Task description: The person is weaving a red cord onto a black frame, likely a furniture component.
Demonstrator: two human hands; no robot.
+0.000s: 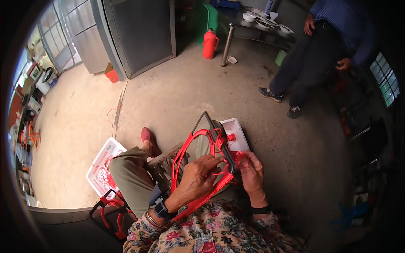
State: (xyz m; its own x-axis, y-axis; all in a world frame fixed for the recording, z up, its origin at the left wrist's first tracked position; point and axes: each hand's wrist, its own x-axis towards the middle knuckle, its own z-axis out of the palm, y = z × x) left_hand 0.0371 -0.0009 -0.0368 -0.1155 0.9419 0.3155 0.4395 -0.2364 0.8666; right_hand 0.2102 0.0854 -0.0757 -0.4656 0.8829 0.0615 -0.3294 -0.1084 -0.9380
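Across my lap lies a black angular frame [229, 157] with red cord bound along part of it and long red bands [179, 162] looping off it. My left hand [198, 175] is closed at the frame, its fingertips on the red cord near the black bar. On the frame's other side, my right hand [252, 173] pinches a bunch of red cord [239, 159] between thumb and fingers. Tightly coiled red wrapping [221, 183] covers the lower edge, partly behind my left wrist. The fingertips of my left hand are partly hidden among the strands.
White bins [96, 166] [234, 126] with red cord stand either side of my legs. Another black-and-red frame [120, 211] lies at lower left. Ahead are a red thermos [209, 44] and a table [236, 19] with bowls. A person [320, 55] stands at right.
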